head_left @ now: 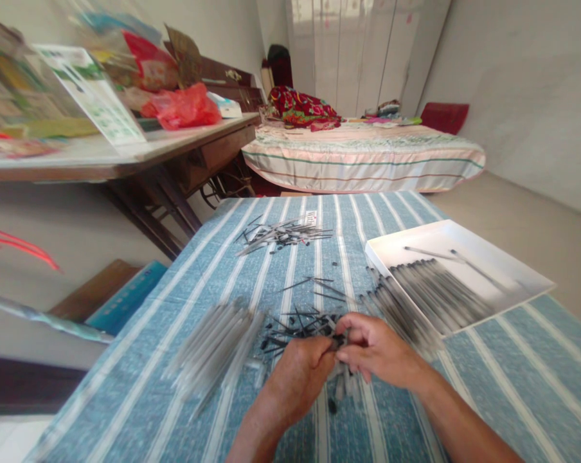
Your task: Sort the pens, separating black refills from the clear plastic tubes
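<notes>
Close together near the table's front, my left hand (295,373) and my right hand (380,350) meet with fingertips pinched. A small dark piece shows between them, too blurred to name. Beneath and behind the fingers lies a scatter of small black parts (295,325) and thin dark sticks, partly hidden by the hands. To the left is a bundle of greyish translucent pen barrels (216,347). Right of my right hand, a row of black-ended pens (399,315) leans along the white box (522,283). More pens (437,289) lie side by side inside that box.
Farther back on the striped cloth (353,225) sits a pile of thin dark refills (290,235). A side table (175,145) on the left bears a red plastic bag (187,106) and other goods. A bed (362,154) stands beyond the table's far edge.
</notes>
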Demonstrator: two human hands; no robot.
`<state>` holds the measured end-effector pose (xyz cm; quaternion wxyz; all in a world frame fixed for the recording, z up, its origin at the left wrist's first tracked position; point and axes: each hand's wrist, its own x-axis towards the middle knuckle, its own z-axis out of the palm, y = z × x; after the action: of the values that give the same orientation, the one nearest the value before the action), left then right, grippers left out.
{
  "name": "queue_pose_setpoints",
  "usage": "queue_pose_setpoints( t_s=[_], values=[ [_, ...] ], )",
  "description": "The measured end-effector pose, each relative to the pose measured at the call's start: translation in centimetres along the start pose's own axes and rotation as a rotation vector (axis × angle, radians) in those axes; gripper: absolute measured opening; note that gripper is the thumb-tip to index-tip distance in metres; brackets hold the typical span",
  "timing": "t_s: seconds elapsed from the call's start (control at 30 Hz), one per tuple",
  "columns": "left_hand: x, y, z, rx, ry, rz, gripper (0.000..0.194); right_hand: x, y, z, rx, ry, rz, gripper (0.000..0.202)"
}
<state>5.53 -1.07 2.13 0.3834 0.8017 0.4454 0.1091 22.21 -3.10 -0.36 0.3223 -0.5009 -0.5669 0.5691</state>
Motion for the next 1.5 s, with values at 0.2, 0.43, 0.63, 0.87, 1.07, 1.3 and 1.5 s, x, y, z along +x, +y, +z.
queue_pose_setpoints(
  t_s=[0.2,0.43,0.63,0.87,1.07,1.3,1.5],
  values=[
    [0.0,-0.1,0.0,0.005,-0.012,0.022,0.026,-0.1,0.1,0.1,-0.036,0.011,-0.025,0.022],
    [0.0,0.2,-0.1,-0.01,-0.031,0.048,0.028,0.0,0.0,0.1,-0.031,-0.004,0.014,0.025],
    [0.0,0.1,0.2,0.023,-0.05,0.011,0.026,0.1,0.8,-0.1,0.102,-0.076,-0.025,0.02],
    [-0.2,0.3,-0.2,-0.017,-0.134,-0.008,0.028,-0.2,0.8,-0.9,0.177,-0.124,-0.051,0.021],
    [-0.2,0.2,-0.7,-0.019,-0.133,-0.057,0.03,-0.6,-0.2,-1.9,0.192,-0.059,-0.099,0.014],
    [-0.2,0.4,-0.5,-0.045,-0.126,-0.027,0.027,-0.2,0.4,-1.1,0.097,-0.058,-0.061,0.013],
    [-0.2,0.6,-0.4,-0.002,-0.123,-0.006,0.028,-0.3,0.3,-0.8,0.081,-0.098,-0.038,0.013]
  ],
)
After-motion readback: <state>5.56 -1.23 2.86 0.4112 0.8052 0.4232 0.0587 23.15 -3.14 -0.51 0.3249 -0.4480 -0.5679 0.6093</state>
